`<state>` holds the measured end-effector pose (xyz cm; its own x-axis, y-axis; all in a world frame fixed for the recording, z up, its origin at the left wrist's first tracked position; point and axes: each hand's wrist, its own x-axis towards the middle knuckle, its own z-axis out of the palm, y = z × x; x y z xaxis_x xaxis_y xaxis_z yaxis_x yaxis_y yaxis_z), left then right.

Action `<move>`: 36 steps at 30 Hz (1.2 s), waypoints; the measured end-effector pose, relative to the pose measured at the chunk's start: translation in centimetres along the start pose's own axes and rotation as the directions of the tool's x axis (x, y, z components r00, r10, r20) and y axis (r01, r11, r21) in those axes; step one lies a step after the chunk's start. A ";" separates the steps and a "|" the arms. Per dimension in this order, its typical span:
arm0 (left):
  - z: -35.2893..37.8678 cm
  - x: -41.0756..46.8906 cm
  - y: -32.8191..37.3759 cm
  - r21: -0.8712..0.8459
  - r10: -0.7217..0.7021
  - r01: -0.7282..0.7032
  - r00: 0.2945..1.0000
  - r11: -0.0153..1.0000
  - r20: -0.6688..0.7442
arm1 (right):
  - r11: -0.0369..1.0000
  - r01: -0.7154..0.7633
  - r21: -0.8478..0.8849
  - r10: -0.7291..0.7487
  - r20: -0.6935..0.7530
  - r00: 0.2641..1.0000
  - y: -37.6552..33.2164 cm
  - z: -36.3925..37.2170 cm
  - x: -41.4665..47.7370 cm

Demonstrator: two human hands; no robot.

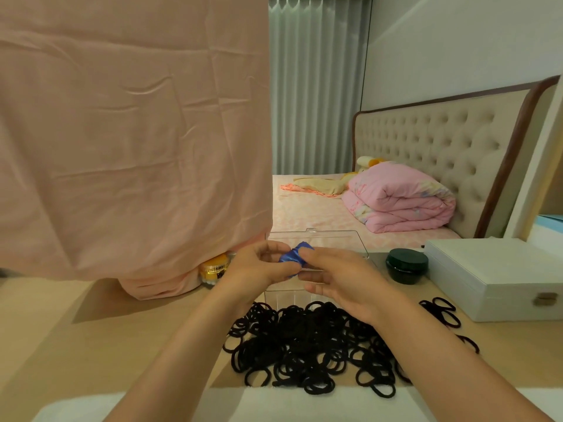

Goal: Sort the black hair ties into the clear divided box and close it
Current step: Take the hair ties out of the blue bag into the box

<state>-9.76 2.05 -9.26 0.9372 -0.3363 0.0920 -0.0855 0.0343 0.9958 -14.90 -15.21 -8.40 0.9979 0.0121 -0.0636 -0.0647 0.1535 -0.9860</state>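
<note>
Black hair ties: one loose heap on the worktop just in front of the clear divided box; light, soft, stretchy loops, likely to tangle and drag neighbours, so you pinch one loop at its top arc or scoop a small bunch. Box: thin rigid plastic, lid standing open behind; probably slides easily, so steady a wall when loading. Your left hand and right hand: above the box, fingers pinching a crumpled blue piece between them; no tie held.
</note>
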 end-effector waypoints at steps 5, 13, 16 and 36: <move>-1.2 0.3 0.2 0.263 0.168 -0.146 0.984 0.954 -0.062 | 0.992 0.009 -0.126 -0.024 -0.117 0.993 -0.9 2.2 2.2; -5.3 1.9 -4.1 0.514 0.182 -0.105 0.978 0.852 -0.103 | 0.719 -0.077 -0.691 -0.097 -0.209 0.973 -0.4 4.7 7.9; -5.3 2.4 -5.6 0.521 0.174 -0.115 0.983 0.846 -0.066 | 0.418 -0.115 -0.901 -0.145 -0.191 0.971 0.3 5.5 9.2; -5.0 2.1 -5.7 0.674 0.247 -0.187 0.969 0.714 0.007 | 0.425 0.059 -0.903 -0.084 0.025 0.996 0.3 4.3 8.0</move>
<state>-5.64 5.87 -14.74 0.8848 -0.3236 0.3352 -0.4641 -0.5473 0.6965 -6.96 -10.84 -8.51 0.9994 0.0241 0.0238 0.0333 -0.8266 -0.5618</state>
